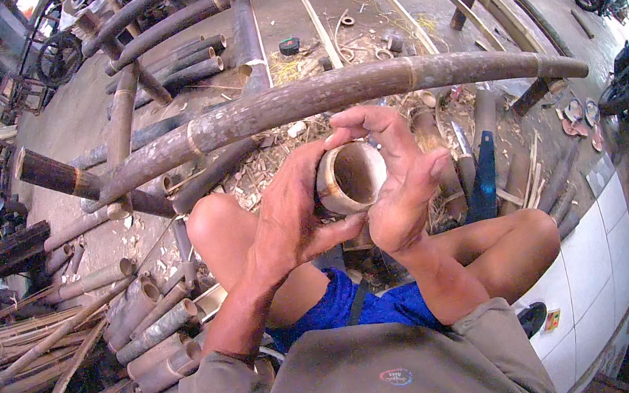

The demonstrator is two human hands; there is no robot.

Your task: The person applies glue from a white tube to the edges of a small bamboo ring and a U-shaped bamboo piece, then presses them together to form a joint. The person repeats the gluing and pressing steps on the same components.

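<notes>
A short, hollow bamboo tube [357,172] is held upright in front of my chest, its open end facing up at me. My left hand [289,204] is closed around its left side, the thumb low along the near edge. On the other side my right hand [399,176] cups the tube, fingers curved over the far rim and thumb sticking out to the right. The tube's lower end is hidden. Just beyond my hands runs the thick front rail of a bamboo frame [300,101]; the tube is apart from it.
Cut bamboo lengths [157,330] pile up at left beside split strips [28,349]. Right of my hands lie a knife-like blade [461,140] and a long dark flat tool [484,175]. A tape measure [289,46] rests on the floor among shavings. White tiles [586,270] edge the right.
</notes>
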